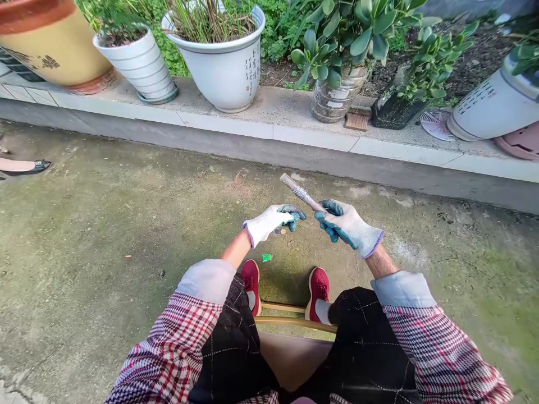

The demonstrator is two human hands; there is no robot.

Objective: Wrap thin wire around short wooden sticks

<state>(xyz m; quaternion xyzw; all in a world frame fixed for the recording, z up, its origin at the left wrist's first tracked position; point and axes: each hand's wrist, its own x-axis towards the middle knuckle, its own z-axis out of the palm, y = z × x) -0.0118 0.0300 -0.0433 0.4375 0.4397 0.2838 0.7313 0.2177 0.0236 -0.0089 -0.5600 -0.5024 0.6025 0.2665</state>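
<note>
1. My right hand (347,227) is closed around the lower end of a knurled metal rod (301,192), which angles up and away above the concrete ground (105,269).
2. My left hand (273,224) is curled beside it, nearly shut; I cannot tell whether it holds anything.
3. The rod looks stiff and fairly light; its knurled band seems the surest place to grip.

The right gloved hand (349,227) grips a knurled metal rod (301,193), tilted toward the far left; the left gloved hand (272,223) curls just beside it; potted plants (223,73) line the far concrete ledge (236,124).
</note>
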